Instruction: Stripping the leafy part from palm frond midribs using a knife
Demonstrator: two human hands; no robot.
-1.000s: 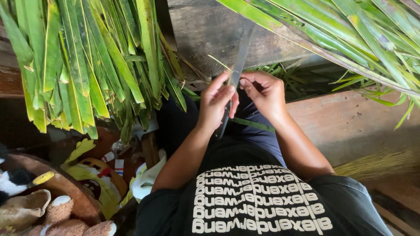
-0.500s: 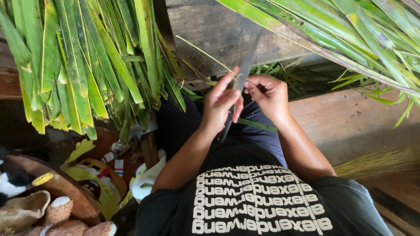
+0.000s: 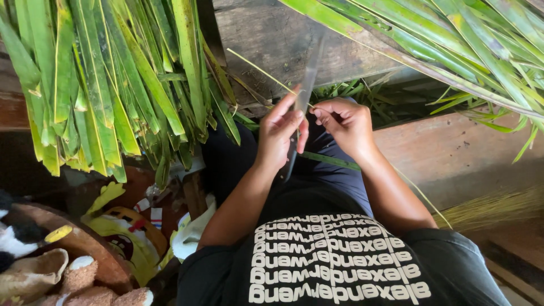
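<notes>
Two hands meet above the lap: the left hand (image 3: 280, 136) has its grip closed around a long knife (image 3: 303, 96), blade pointing up and away, while the right hand (image 3: 343, 122) pinches a thin pale leaf midrib (image 3: 266, 72) against the blade. Farther left hangs a bundle of green palm leaves (image 3: 107, 85); beyond lies a palm frond (image 3: 442, 45) over weathered wooden planks (image 3: 272, 39).

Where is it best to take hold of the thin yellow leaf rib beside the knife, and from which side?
Probably near the knife, where the right hand pinches the thin leaf rib. The rib is long, very thin and slants up-left, so a fingertip pinch from the right, close to the blade, likely keeps it taut. The left hand steadies the knife.
</notes>
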